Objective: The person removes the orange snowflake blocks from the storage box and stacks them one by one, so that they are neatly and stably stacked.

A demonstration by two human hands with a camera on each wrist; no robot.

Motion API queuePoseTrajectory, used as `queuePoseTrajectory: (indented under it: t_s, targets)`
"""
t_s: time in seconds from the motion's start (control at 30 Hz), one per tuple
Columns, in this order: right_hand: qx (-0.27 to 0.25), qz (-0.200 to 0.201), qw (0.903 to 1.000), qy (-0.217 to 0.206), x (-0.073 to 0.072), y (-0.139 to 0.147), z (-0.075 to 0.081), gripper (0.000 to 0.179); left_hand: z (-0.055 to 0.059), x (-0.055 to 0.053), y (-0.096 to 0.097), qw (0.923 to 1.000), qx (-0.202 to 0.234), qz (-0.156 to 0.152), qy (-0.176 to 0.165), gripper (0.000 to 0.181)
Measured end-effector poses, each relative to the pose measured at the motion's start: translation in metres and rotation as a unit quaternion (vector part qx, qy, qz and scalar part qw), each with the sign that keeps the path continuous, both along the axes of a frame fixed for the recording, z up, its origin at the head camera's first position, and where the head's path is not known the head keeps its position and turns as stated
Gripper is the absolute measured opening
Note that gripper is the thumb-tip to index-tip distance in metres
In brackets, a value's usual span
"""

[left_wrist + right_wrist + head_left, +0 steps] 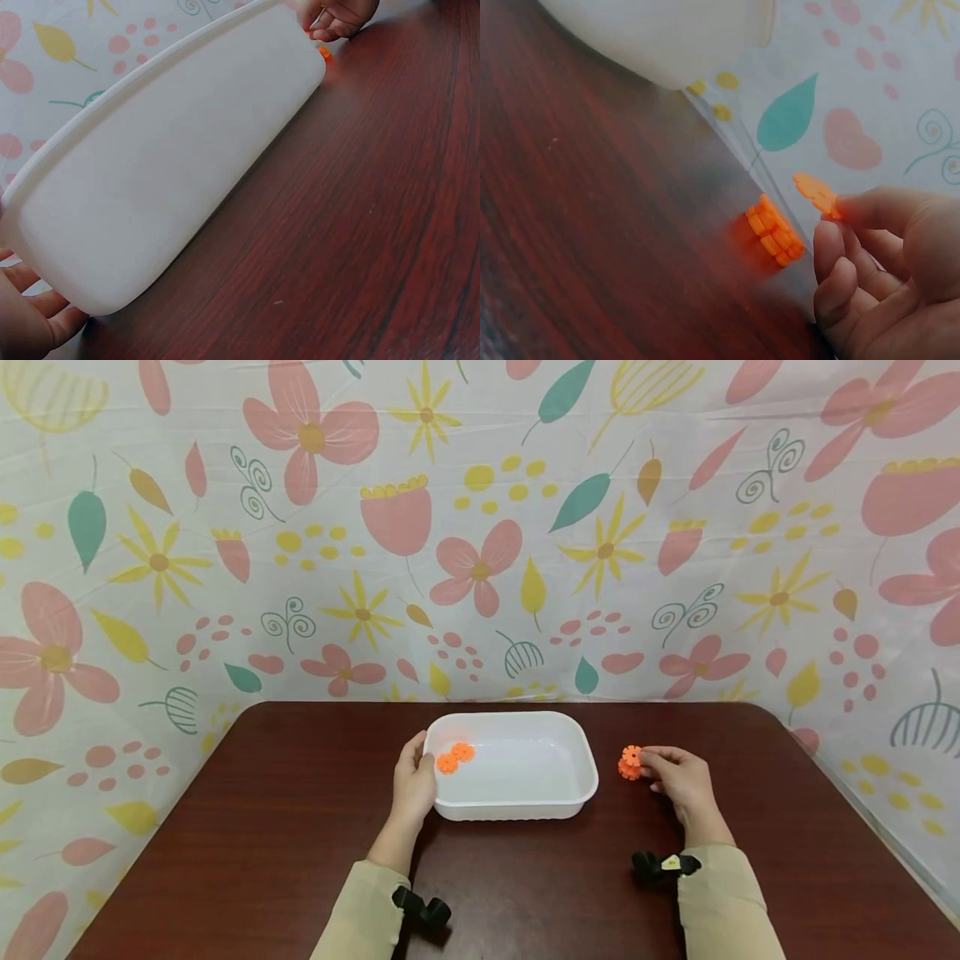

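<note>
Sleeves (pixel 727 897) nearest | right grip (pixel 681 779) pinches disc (pixel 812 193) | tray (pixel 510 811): long axis sideways (left grip (pixel 413 782) clasping)

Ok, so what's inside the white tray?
In the head view, two orange toothed discs show at the left end of the white tray. Whatever lies directly beneath them is covered.

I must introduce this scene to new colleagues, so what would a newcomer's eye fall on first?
Probably the white tray on the dark table, gripped at its left end by the left hand, with orange pieces inside near that end. Next, likely, the bright orange disc pinched in the right hand, right of the tray. Behind everything spreads a flowered backdrop.
</note>
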State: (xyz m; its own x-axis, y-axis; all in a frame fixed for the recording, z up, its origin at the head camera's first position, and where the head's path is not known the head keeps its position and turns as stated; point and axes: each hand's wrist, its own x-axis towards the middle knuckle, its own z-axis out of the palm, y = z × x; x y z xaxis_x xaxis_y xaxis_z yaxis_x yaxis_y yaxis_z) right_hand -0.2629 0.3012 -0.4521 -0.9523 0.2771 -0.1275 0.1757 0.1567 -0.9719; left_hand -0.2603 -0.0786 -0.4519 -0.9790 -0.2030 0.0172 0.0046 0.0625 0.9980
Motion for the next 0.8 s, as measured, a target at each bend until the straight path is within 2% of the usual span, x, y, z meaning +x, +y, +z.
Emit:
queuePoseTrajectory:
  t_s: [0.3, 0.8]
  targets:
    - [0.064, 0.002, 0.9979, -0.007, -0.0012, -0.0015, -0.0024, 0.036, -0.0015, -0.0008, -0.0004, 1.0, 0.001, -0.001, -0.001, 0.045]
    - [0.117, -0.002, 0.9929, -0.022, 0.0007, -0.006, -0.0007, 0.036, -0.0012, -0.0009, -0.0001, 1.0, 0.004, 0.0, 0.002, 0.045]
